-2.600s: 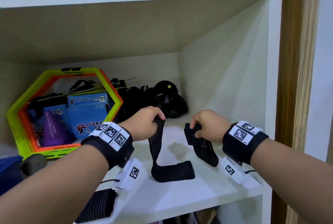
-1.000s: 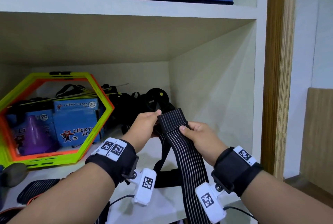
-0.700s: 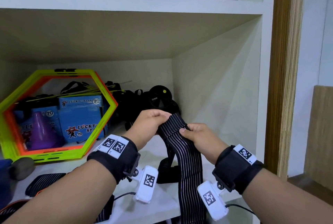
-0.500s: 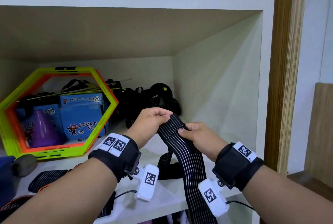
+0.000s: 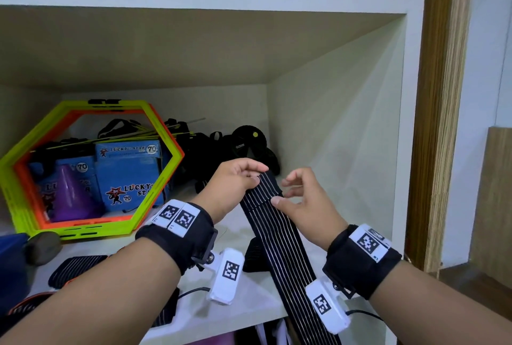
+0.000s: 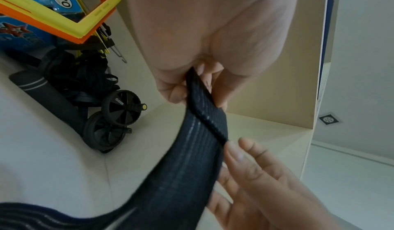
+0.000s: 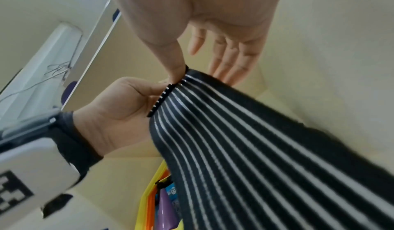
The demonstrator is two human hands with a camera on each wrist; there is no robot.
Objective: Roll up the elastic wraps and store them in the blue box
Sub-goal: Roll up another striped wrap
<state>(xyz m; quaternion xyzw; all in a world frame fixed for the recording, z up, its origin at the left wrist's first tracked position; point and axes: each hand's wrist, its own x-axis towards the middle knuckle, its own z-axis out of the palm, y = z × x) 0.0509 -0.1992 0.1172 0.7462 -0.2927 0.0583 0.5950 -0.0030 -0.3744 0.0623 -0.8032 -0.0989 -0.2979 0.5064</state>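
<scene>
Your left hand [image 5: 235,181] pinched the folded top of the striped wrap [image 5: 279,236]. Your right hand [image 5: 306,210] was just beside it, grip wide, thumb touching the wrap's edge.

Two hexagon frames [image 5: 91,170], three blue boxes [image 5: 130,175], one purple cone [image 5: 69,195], two black wheels [image 6: 110,120].

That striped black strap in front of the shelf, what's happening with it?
A person is starting to roll up an elastic wrap in front of a white shelf. The left hand pinches the wrap's top end, which looks folded over. The right hand has its thumb on the wrap's edge with the fingers spread. Most of the wrap hangs unrolled past the shelf edge. More wraps lie flat on the shelf.
</scene>
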